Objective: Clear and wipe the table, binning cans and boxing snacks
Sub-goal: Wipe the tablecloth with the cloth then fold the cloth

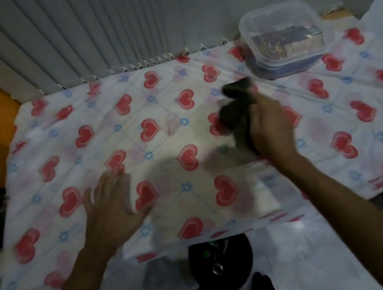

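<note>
Head view: heart-print tablecloth (63,147) spreads wide; clear lidded box (281,26) (blurred packets inside) sits at its far right; black bin (242,251) stands below the near edge; left hand (113,209) lies flat, fingers spread; right hand (272,130) clutches a dark rag (235,109) right of the tablecloth's middle.

Dark cloth (237,108) motion-blurred, box (284,67) contents indistinct, bin (242,251) half hidden under table (152,105)

Right hand (270,128) grips dark cloth (235,109) on table (80,128); left hand (112,204) lies flat
</note>
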{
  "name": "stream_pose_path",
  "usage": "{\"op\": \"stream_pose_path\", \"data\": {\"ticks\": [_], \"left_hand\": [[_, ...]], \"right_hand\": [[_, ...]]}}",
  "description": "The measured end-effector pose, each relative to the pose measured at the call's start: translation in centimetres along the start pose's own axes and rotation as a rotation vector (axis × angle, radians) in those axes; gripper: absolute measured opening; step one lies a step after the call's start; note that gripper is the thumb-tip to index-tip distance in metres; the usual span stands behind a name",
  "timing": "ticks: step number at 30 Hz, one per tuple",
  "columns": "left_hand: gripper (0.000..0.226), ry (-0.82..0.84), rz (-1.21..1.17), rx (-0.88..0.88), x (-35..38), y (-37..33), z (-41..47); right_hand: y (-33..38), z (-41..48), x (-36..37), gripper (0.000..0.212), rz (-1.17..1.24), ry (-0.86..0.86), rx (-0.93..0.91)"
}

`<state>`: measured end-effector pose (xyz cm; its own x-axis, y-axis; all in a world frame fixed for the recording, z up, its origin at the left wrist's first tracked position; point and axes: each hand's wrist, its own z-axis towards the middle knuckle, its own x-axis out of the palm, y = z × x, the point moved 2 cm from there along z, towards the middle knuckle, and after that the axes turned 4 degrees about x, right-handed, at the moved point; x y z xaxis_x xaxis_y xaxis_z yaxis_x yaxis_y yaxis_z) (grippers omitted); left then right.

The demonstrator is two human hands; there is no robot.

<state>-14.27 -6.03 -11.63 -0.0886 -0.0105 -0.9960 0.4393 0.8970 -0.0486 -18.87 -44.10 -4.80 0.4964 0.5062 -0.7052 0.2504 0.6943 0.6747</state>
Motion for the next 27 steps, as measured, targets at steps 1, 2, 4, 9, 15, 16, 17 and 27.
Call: {"op": "stream_pose_path", "data": {"ticks": [1, 2, 4, 9, 15, 16, 17, 27], "left_hand": [[0.101, -0.004, -0.013, 0.019, -0.2, -0.6, 0.7], [0.101, -0.005, -0.037, 0.040, -0.2, -1.2, 1.5], [0.098, -0.001, -0.099, 0.060, 0.3, -2.3, 3.0], [0.108, 0.119, -0.015, -0.011, 2.4, -3.1, 4.5], [0.114, 0.016, -0.083, -0.018, 3.0, -2.9, 4.7], [0.117, 0.021, -0.089, -0.015, 3.1, -2.9, 4.7], [0.119, 0.019, -0.091, -0.016, 3.3, -2.9, 4.7], [0.135, 0.099, -0.146, -0.067, 2.7, -3.4, 4.4]], "right_hand": [[2.7, -0.8, 2.1, 0.037, 0.021, 0.064, -0.042], [5.0, -1.9, 4.5, 0.036, 0.022, 0.117, -0.094], [8.3, -4.4, 9.3, 0.034, -0.014, 0.218, -0.223], [10.8, -8.1, 18.5, 0.042, -0.171, 0.406, -0.432], [9.4, -6.0, 22.8, 0.048, -0.172, 0.441, -0.446], [8.8, -5.3, 23.1, 0.047, -0.198, 0.427, -0.477], [8.2, -4.7, 23.2, 0.048, -0.231, 0.423, -0.498], [-2.5, 0.8, 13.7, 0.051, -0.461, 0.314, -0.159]]}}
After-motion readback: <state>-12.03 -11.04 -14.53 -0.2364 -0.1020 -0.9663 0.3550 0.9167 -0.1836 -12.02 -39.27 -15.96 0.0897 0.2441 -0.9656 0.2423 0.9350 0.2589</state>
